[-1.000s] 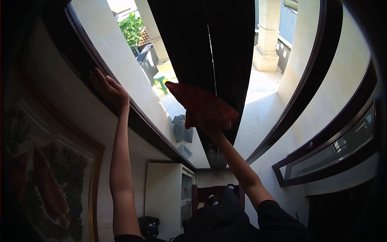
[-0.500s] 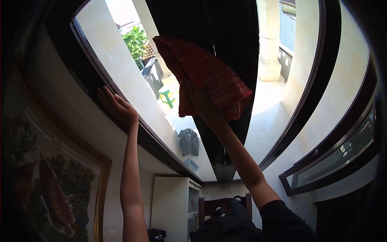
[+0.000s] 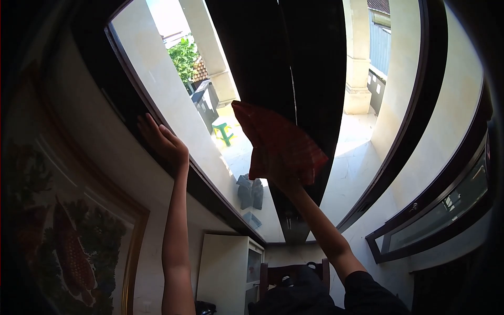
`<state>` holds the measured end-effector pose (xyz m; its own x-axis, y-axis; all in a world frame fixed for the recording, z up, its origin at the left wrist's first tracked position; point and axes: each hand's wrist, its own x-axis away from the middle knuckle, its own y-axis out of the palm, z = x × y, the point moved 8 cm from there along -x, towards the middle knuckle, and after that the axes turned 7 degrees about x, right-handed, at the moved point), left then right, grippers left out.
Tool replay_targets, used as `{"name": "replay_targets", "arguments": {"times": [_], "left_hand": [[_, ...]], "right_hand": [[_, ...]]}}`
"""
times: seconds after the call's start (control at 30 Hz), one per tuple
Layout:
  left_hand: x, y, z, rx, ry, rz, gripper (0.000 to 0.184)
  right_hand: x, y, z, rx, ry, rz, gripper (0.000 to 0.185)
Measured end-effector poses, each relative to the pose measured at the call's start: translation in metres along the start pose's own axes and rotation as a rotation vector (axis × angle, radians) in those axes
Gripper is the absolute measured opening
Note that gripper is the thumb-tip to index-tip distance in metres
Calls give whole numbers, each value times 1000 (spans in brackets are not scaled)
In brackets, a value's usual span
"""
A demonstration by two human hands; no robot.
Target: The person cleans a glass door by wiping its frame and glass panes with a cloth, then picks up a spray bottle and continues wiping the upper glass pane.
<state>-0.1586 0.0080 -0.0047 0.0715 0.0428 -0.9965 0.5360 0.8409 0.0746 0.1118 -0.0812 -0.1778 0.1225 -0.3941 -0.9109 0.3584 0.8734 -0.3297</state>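
Observation:
My left hand (image 3: 167,143) rests with fingers stretched out against the dark window frame (image 3: 118,86) on the left. In my right hand (image 3: 283,177) is a red cloth (image 3: 278,134) with faint pale stripes. It lies spread against the wide dark panel (image 3: 320,68) between the two glass panes, and its folds partly hide my fingers. A thin bright line runs down the panel above the cloth.
Below stand a dark chair (image 3: 325,273) and a white cabinet (image 3: 220,273). A gold-framed picture (image 3: 137,236) hangs at left; an opened window sash (image 3: 375,249) juts out at right. Beyond the glass are a green stool (image 3: 224,135) and grey cloth (image 3: 249,191).
My right hand has moved the red cloth down along the dark panel. The left hand stays on the frame, and the whole view has shifted slightly.

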Motion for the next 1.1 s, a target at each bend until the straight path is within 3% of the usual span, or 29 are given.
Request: {"name": "replay_targets", "arguments": {"times": [0.13,0.2,0.27,0.33,0.53,0.63,0.7,0.77,0.83,0.9,0.93,1.0,1.03,1.07,1.1], "left_hand": [[0,1,0,-4,-8,-23,50],[1,2,-2,16,-12,-12,50],[1,2,-1,21,-10,-23,50],[1,2,-2,24,-3,-29,50],[2,0,-2,33,1,-18,49],[3,-1,-4,60,4,-15,48],[5,0,-6,71,-10,-16,49],[3,-3,-5,87,-20,-31,49],[3,-3,-8,117,-19,-28,49],[4,-4,-14,180,-25,-17,49],[6,-15,-9,164,-49,-5,49],[2,-24,0,372,-372,-90,46],[13,-43,11,453,-533,-119,42],[40,-57,28,637,-749,-119,38],[71,-75,52,675,-787,-101,33]], "right_hand": [[-124,-46,36,-126,141,100,48],[-185,-73,40,244,80,244,49],[-225,-103,51,424,54,417,47],[-232,-98,48,474,81,387,49],[-162,-37,17,504,0,262,58],[-118,-43,-4,481,10,159,60],[-59,29,-33,470,-51,5,61],[-12,52,-14,-624,264,-135,58],[53,51,-62,836,-512,-121,58],[97,35,-14,-642,143,-223,57],[127,43,-21,-643,112,-228,57],[162,51,-7,-466,141,102,57],[138,33,2,-467,111,122,57],[96,1,9,-608,147,-74,58],[66,-26,9,-746,186,-281,60]]}}
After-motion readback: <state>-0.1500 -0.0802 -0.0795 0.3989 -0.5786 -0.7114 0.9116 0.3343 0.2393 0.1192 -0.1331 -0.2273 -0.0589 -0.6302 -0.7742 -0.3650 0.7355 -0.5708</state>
